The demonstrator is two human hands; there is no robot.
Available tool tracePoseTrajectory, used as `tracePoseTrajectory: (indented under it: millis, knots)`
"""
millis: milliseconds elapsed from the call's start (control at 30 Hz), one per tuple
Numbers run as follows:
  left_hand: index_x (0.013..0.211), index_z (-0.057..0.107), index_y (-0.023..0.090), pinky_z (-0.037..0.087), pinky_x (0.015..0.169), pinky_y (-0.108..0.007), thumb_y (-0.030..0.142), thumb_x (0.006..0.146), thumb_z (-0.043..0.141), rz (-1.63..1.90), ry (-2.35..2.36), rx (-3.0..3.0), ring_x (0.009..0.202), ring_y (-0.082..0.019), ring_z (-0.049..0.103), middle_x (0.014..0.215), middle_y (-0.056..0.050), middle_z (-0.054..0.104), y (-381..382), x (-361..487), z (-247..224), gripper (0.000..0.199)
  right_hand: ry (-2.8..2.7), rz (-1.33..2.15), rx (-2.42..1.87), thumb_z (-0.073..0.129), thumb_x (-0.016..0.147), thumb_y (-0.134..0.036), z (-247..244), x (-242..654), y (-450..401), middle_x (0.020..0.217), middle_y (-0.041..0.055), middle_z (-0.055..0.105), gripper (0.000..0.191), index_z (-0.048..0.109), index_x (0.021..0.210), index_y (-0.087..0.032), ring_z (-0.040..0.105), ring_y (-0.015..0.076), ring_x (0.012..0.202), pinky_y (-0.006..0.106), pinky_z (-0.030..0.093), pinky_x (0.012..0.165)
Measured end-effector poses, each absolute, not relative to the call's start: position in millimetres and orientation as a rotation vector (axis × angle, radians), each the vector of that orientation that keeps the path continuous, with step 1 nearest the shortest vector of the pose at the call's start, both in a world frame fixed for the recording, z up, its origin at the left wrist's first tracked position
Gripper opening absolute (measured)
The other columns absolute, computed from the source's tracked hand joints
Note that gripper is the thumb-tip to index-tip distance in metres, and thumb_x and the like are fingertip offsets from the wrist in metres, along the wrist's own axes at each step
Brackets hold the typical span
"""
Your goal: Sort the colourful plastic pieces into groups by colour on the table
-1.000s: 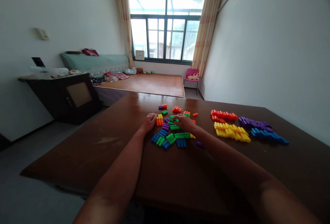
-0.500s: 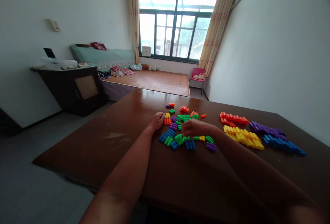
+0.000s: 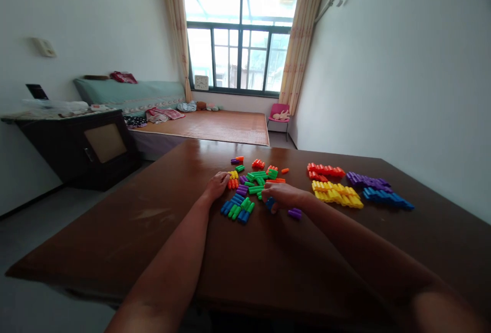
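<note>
Purple blocks (image 3: 294, 214) lie on the table (image 3: 161, 251) at five o'clock from the right hand (image 3: 284, 196), which pinches a blue block (image 3: 270, 203) and hides what is beneath it. The left hand (image 3: 217, 184), about ten o'clock from it, rests right beside orange blocks (image 3: 232, 183); I cannot tell whether it grips any. A yellow stack (image 3: 337, 195) sits at three. Beyond, at eleven, come the bed (image 3: 215, 126) and a clock (image 3: 201, 83), its numerals too small to read.
</note>
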State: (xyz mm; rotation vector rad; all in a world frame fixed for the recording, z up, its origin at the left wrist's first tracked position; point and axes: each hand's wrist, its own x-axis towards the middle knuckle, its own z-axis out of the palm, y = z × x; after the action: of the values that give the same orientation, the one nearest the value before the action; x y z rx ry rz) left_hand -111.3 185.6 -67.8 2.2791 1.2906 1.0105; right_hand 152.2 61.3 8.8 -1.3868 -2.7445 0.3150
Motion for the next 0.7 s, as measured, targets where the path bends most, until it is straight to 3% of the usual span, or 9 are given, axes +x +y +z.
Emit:
tracePoseTrajectory:
  millis: [233, 400, 500, 567, 700]
  knots:
    - [0.104, 0.068, 0.015, 0.047, 0.091, -0.033, 0.048, 0.087, 0.037, 1.017, 1.240, 2.244, 0.101, -0.024, 0.063, 0.108, -0.010, 0.069, 191.2, -114.7, -66.1, 0.049, -2.390, 0.212, -1.295, 0.075, 0.070, -0.034, 18.9, 184.1, 39.5, 0.080, -0.0003, 0.066, 0.019, 0.065, 0.079, -0.021, 0.058, 0.0170, 0.085, 0.026, 0.042, 0.071]
    - [0.105, 0.068, 0.015, 0.047, 0.092, -0.034, 0.055, 0.084, 0.039, 0.985, 1.264, 2.216, 0.102, -0.025, 0.063, 0.110, -0.009, 0.069, 196.4, -118.5, -67.3, 0.053, -1.494, 0.363, -1.363, 0.064, 0.076, -0.052, 30.9, 289.9, 36.4, 0.082, 0.0006, 0.064, 0.036, 0.058, 0.091, -0.020, 0.060, 0.0136, 0.064, 0.026, 0.049, 0.057]
    - [0.106, 0.068, 0.016, 0.046, 0.094, -0.035, 0.058, 0.082, 0.040, 0.974, 1.299, 2.209, 0.104, -0.025, 0.063, 0.113, -0.009, 0.069, 200.1, -120.6, -66.7, 0.056, -0.907, 0.072, -1.289, 0.061, 0.073, -0.058, 17.9, 387.7, 20.1, 0.086, 0.0032, 0.063, 0.045, 0.055, 0.095, -0.019, 0.061, 0.0150, 0.066, 0.030, 0.054, 0.059]
    - [0.105, 0.069, 0.017, 0.047, 0.094, -0.035, 0.059, 0.080, 0.041, 0.969, 1.325, 2.200, 0.104, -0.026, 0.063, 0.112, -0.009, 0.069, 200.4, -121.1, -64.4, 0.056, -0.575, -0.215, -1.324, 0.058, 0.075, -0.054, -4.4, 452.9, -2.4, 0.091, 0.0066, 0.064, 0.044, 0.053, 0.099, -0.017, 0.063, 0.0176, 0.071, 0.034, 0.056, 0.063]
    - [0.103, 0.070, 0.017, 0.048, 0.093, -0.035, 0.059, 0.078, 0.044, 0.944, 1.352, 2.204, 0.103, -0.026, 0.064, 0.112, -0.008, 0.069, 197.3, -120.9, -57.7, 0.056, -0.190, -0.564, -1.627, 0.051, 0.079, -0.028, -61.2, 547.0, -53.0, 0.108, 0.0153, 0.064, 0.035, 0.056, 0.109, -0.012, 0.064, 0.0234, 0.094, 0.039, 0.052, 0.084]
